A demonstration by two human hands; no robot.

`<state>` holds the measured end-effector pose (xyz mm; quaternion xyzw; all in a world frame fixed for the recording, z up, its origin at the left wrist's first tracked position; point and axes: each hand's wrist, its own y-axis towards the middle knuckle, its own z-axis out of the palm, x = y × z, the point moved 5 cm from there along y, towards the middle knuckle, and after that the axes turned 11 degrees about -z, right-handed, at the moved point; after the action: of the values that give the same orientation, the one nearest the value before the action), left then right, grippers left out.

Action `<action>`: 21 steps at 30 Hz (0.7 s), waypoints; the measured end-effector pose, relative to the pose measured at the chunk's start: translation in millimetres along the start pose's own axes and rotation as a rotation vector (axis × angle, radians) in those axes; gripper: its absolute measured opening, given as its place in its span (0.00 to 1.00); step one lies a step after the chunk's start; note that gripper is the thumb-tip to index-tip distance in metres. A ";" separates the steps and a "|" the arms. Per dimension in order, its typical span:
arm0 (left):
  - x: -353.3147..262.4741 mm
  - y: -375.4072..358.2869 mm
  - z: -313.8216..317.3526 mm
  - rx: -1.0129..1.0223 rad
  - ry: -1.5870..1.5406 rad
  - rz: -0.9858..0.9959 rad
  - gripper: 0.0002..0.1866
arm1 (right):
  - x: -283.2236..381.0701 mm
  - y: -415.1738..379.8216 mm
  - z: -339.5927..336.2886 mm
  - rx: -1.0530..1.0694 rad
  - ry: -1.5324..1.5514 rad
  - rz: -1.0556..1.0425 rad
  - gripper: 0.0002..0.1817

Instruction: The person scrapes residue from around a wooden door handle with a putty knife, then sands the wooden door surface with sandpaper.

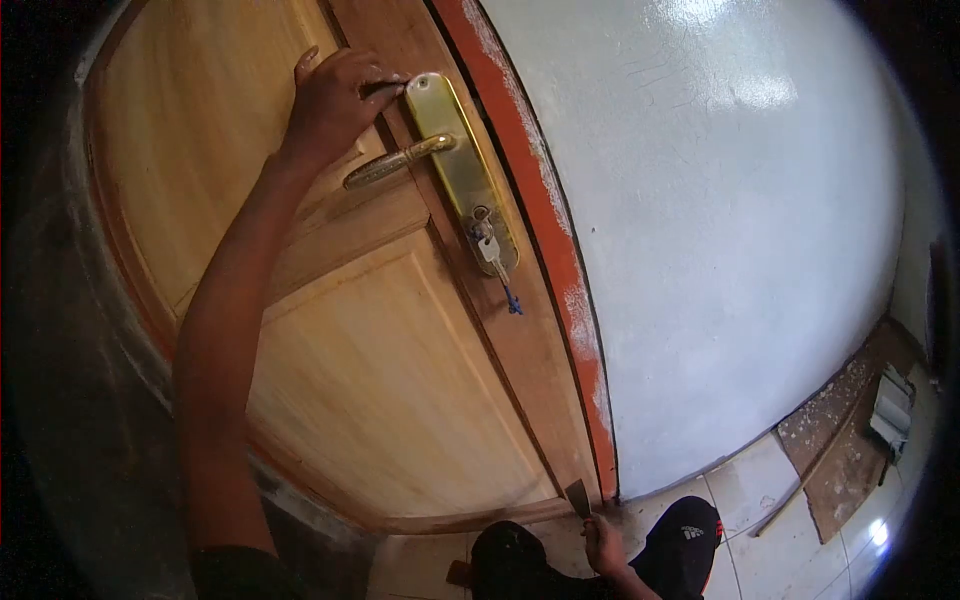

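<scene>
Head view: my left hand (335, 100) is raised with its grip pinched on something small and dark, too small to name, pressed at the top of the brass lock plate (462, 165) above the lever handle (398, 162) on the wooden door (380, 380). I judge I'm working the plate's upper edge; next calls for steady pressure. Low down, my right hand (603, 545) grips a scraper (578, 497) near the red door frame (560, 260)
</scene>
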<state>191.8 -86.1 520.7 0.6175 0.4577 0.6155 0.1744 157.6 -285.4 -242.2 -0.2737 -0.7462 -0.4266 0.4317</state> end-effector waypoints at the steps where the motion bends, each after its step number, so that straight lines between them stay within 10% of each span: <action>1: 2.1 4.0 0.8 0.056 0.016 -0.042 0.09 | -3.1 -1.0 1.8 -0.008 0.001 -0.011 0.15; 15: -11.0 20.2 -0.7 0.185 0.218 0.347 0.10 | 1.3 -2.6 7.1 0.071 -0.038 0.026 0.13; 21: -3.7 8.7 8.9 0.277 0.054 0.070 0.11 | 4.8 -6.9 11.6 0.122 -0.001 0.035 0.14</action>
<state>203.8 -90.5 523.6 0.6344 0.5209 0.5686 0.0537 145.2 -278.5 -243.8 -0.2601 -0.7662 -0.3724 0.4545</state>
